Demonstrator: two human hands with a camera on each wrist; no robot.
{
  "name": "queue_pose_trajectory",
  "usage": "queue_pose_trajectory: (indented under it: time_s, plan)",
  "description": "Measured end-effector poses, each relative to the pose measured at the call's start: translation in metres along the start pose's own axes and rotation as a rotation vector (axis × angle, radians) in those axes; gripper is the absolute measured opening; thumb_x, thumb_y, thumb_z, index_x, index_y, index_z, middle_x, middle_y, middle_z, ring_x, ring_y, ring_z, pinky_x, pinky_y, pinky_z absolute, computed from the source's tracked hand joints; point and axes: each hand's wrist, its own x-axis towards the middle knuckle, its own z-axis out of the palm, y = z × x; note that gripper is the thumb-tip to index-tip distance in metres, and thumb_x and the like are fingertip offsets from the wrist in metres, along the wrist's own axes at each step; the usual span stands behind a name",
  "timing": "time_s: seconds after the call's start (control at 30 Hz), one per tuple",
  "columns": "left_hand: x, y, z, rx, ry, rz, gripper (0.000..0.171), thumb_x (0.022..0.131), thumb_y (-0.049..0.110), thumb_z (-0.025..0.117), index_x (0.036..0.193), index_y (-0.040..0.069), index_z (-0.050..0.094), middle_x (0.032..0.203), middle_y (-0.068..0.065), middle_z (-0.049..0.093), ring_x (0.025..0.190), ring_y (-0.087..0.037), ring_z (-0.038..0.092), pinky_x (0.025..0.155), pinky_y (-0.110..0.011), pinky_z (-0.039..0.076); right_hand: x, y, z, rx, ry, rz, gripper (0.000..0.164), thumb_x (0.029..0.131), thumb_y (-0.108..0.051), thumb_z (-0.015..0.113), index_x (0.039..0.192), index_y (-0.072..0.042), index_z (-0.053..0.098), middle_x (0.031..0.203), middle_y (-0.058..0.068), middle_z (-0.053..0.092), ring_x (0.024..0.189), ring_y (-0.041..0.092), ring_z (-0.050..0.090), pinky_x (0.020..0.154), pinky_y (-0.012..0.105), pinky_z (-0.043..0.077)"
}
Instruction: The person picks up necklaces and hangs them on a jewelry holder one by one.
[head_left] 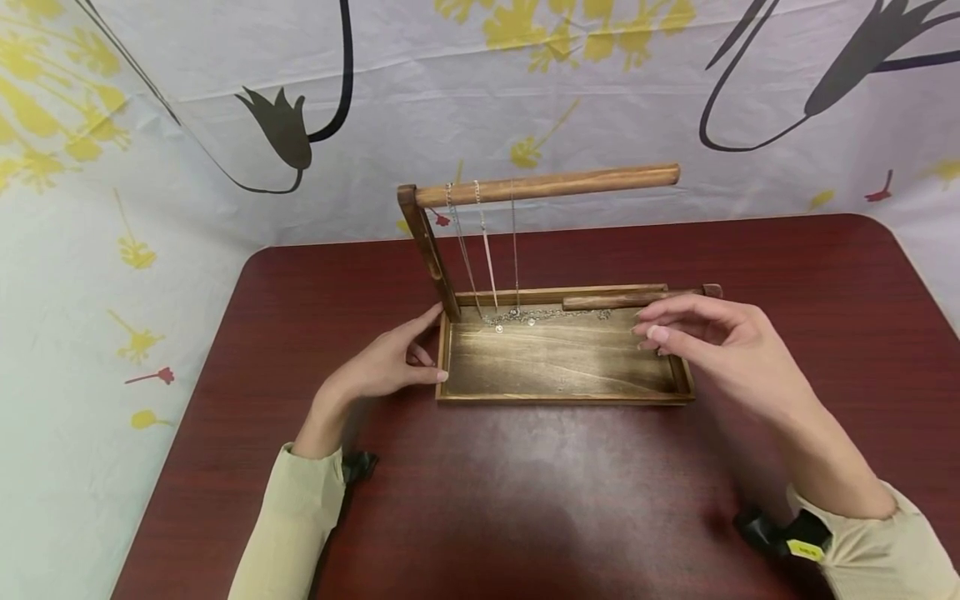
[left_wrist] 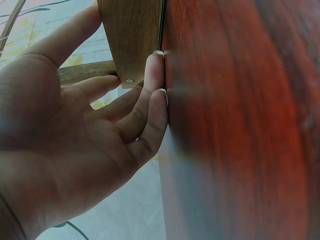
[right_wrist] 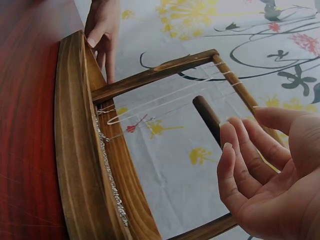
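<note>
A wooden jewelry stand has a shallow tray point(head_left: 562, 398), a tall post point(head_left: 431, 250) at its left and an upper bar point(head_left: 585, 182). Several thin necklaces point(head_left: 514, 250) hang near the bar's left end, their lower chains point(head_left: 551, 315) gathered along the tray's back. My left hand point(head_left: 386, 358) touches the tray's left end, thumb at the front corner, index finger by the post's foot. In the left wrist view, other fingertips rest against the table. My right hand point(head_left: 720, 350) hovers over the tray's right end, fingers gently bent, nothing between them, near a lower wooden bar point(right_wrist: 207, 117).
The stand sits on a dark red wood-grain table point(head_left: 540, 500). Close behind the table hangs a white cloth point(head_left: 420, 75) with yellow and grey flower prints. The upper bar's right end point(head_left: 671, 174) sticks out unsupported above the lower bar.
</note>
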Motion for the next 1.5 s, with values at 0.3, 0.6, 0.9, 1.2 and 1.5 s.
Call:
queue_pose_trajectory:
  time_s: [0.3,0.6,0.9,1.2,1.5]
  plan:
    - [-0.001,0.002,-0.001,-0.01,-0.006,-0.011,0.098,0.088,0.028,0.078,0.161,0.027,0.012,0.145,-0.008,0.045,0.092,-0.015,0.065,0.08,-0.036,0.051,0.0,0.009,0.009,-0.079,-0.04,0.089,0.022,0.095,-0.015,0.07,0.116,-0.009,0.071,0.108,0.007,0.073,0.094,0.022,0.072,0.076,0.025,0.055]
    - [-0.001,0.001,0.0,-0.007,-0.006,-0.014,0.098,0.088,0.029,0.078,0.161,0.028,0.012,0.143,-0.008,0.046,0.092,-0.015,0.065,0.08,-0.036,0.051,0.004,0.024,0.016,-0.076,-0.092,0.095,0.025,0.096,-0.015,0.068,0.119,-0.008,0.07,0.111,0.004,0.073,0.097,0.02,0.071,0.075,0.027,0.055]
    - [-0.001,0.001,0.0,-0.005,-0.002,-0.018,0.098,0.088,0.029,0.078,0.161,0.028,0.012,0.146,-0.008,0.044,0.092,-0.015,0.064,0.08,-0.036,0.051,0.008,0.032,0.018,-0.086,-0.093,0.115,0.027,0.096,-0.018,0.068,0.121,-0.008,0.069,0.112,0.004,0.072,0.097,0.02,0.071,0.075,0.027,0.055]
    - [-0.001,0.0,0.0,-0.005,-0.001,-0.018,0.098,0.088,0.028,0.078,0.161,0.028,0.012,0.141,-0.008,0.047,0.092,-0.015,0.065,0.08,-0.036,0.051,0.016,0.037,0.023,-0.136,-0.067,0.1,0.026,0.094,-0.018,0.071,0.118,-0.008,0.071,0.11,0.012,0.072,0.093,0.013,0.07,0.075,0.022,0.053]
    - [0.0,-0.001,0.001,-0.005,-0.002,-0.014,0.099,0.088,0.029,0.078,0.161,0.028,0.012,0.138,-0.008,0.049,0.091,-0.015,0.065,0.079,-0.036,0.051,0.023,0.039,0.031,-0.118,-0.064,0.113,0.029,0.093,-0.018,0.072,0.119,-0.005,0.07,0.112,0.013,0.071,0.092,0.014,0.07,0.073,0.024,0.052]
